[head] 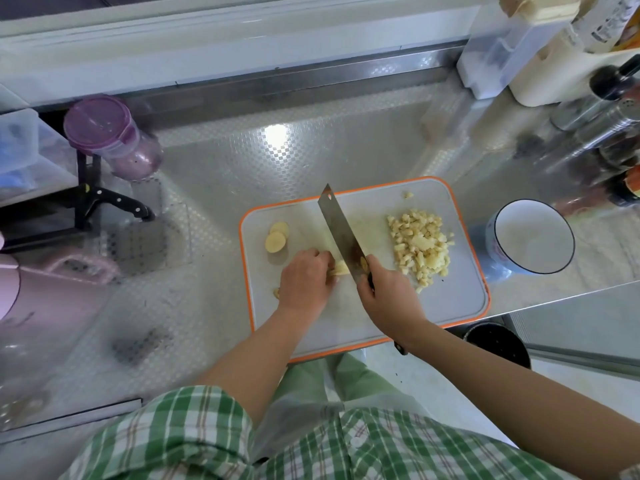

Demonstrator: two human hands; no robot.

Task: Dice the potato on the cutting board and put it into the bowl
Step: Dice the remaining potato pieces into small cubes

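Dicing under way: left hand (304, 275) curls over the potato piece (341, 268); right hand (384, 296) grips the knife (341, 233) against it. The dice (420, 245) lie right of the hands, uncut slices (277, 237) left. Next, likely: further cuts, then the bowl (533, 237).

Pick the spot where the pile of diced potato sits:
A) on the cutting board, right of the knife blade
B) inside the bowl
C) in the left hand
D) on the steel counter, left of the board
A: the diced potato lies heaped on the cutting board, to the right of the knife, while the bowl beside the board shows only white inside.
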